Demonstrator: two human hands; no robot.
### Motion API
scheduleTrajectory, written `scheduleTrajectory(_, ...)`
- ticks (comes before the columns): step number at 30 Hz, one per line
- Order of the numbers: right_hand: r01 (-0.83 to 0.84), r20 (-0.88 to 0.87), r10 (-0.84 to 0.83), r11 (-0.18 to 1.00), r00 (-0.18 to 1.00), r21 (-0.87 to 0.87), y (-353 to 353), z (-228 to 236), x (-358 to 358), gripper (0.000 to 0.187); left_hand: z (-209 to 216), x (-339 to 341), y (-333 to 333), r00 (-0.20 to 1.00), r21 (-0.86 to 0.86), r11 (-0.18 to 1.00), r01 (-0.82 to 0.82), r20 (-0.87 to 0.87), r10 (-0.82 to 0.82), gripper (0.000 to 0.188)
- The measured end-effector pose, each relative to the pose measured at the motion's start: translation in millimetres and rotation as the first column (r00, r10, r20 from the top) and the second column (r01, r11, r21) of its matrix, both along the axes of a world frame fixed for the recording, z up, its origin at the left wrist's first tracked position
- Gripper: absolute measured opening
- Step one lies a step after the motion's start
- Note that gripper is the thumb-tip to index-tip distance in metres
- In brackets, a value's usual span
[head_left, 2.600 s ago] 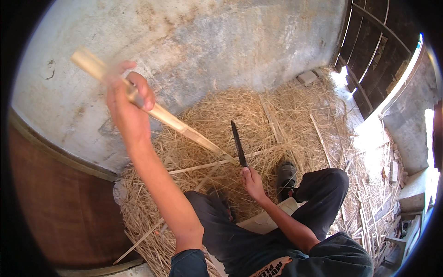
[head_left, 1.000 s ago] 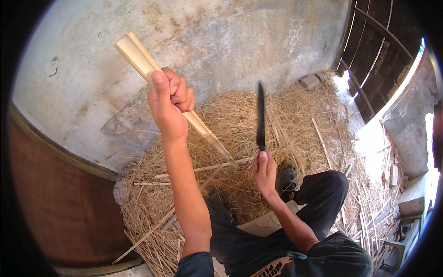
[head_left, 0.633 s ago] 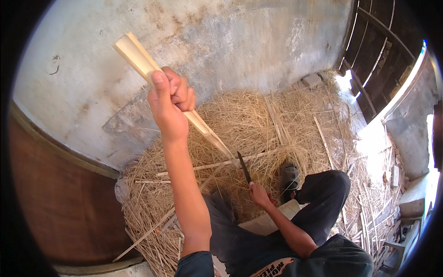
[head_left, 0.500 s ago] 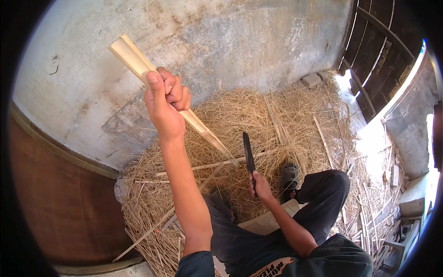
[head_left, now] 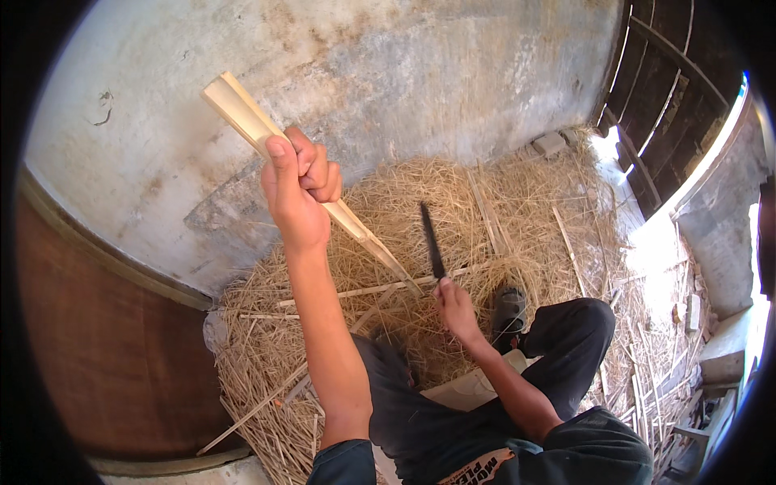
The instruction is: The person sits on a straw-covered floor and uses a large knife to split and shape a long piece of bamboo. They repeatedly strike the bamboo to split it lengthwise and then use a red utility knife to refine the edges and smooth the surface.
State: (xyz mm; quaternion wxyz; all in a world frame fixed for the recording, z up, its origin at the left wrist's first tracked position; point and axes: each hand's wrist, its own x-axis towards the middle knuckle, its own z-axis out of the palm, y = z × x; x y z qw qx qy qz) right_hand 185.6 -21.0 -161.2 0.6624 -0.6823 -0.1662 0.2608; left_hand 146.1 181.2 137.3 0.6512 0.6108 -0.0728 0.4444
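My left hand point(head_left: 301, 190) is raised in front of the wall and wrapped round a long pale split bamboo piece point(head_left: 356, 229). The piece slants from its wide, hollow upper end down to a narrow lower end over the shavings. In my right hand point(head_left: 457, 309) is a knife point(head_left: 432, 242) with a long dark blade pointing up and away from me. The blade stands apart from the bamboo, to the right of its lower end. My right fingers hide most of the knife's handle.
A thick heap of straw-like shavings and strips point(head_left: 420, 186) covers the floor to the stained wall point(head_left: 388, 81). My shoe point(head_left: 509, 309) rests in it. Brown panelling point(head_left: 113, 339) stands at left, dark wooden boards point(head_left: 659, 97) at far right. A brick point(head_left: 550, 144) lies by the wall.
The knife has tilted and risen slightly, its tip swinging up and a little left. My left hand and the bamboo have shifted slightly right and down.
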Motion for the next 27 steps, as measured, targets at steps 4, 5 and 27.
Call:
scheduleTrajectory(4, 0.240, 0.057, -0.274, 0.912, 0.960, 0.334, -7, 88, 2, 0.043, 2, -6, 2, 1.000, -0.011, 1.000, -0.023, -0.002, 0.023, 0.054)
scheduleTrajectory(5, 0.281, 0.080, -0.330, 0.888, 0.941, 0.364, -5, 78, -1, 0.043, 1, -5, 2, 1.000, -0.018, 1.000, -0.021, -0.003, 0.021, 0.054)
scheduleTrajectory(27, -0.142, 0.126, 0.247, 0.828, 0.961, -0.542, -2, -184, -47, 0.046, -3, -1, -4, 0.999, -0.017, 0.999, 0.034, -0.015, -0.034, 0.056)
